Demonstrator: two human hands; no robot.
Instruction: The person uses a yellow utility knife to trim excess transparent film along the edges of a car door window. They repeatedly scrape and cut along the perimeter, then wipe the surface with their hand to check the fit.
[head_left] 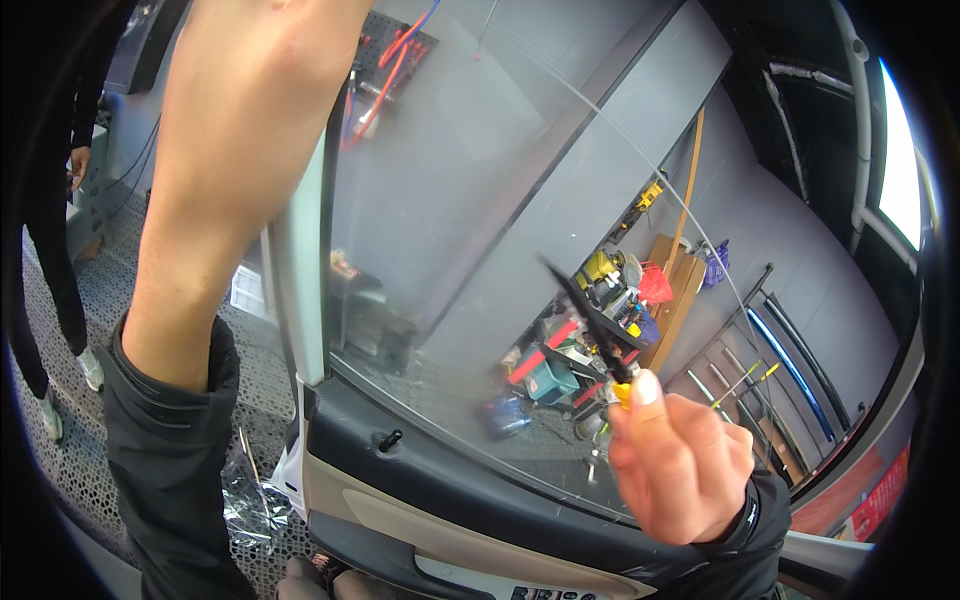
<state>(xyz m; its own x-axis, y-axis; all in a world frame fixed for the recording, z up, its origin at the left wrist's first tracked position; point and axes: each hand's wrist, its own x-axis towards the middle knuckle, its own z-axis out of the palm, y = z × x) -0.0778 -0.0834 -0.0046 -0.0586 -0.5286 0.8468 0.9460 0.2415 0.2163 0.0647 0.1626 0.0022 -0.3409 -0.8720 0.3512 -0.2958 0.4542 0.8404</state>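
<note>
The left hand is lying beyond the upper edge, so I cannot tell whether its fingers are spread or closing on anything; only the bare left forearm (225, 190) and its pushed-up black sleeve (165, 430) are showing. That forearm is blocking much of the view at left, partly hiding the pale window pillar (303, 290) and the space behind it. The right hand (680, 460) is curling shut, pinching a slim tool (585, 310) between thumb and fingers; the grip is covering the tool's lower end, leaving a yellow part and a long dark blade showing. The blade is slanting up and left in front of the vehicle window (450, 200); whether its tip is touching the glass is hard to tell.

Below the glass, the door panel (400, 500) is running toward the lower edge, where its bottom is being cut off. A black lock knob (391, 439) is poking up from its top. Through the window, a blurred heap of bins and tools (620, 285) is showing, partly covered by the blade and hand. Blue tubing (790, 370) is leaning against the far wall. At left, another person (60, 270) is standing on the perforated floor (100, 470), partly lost in the dark rim.
</note>
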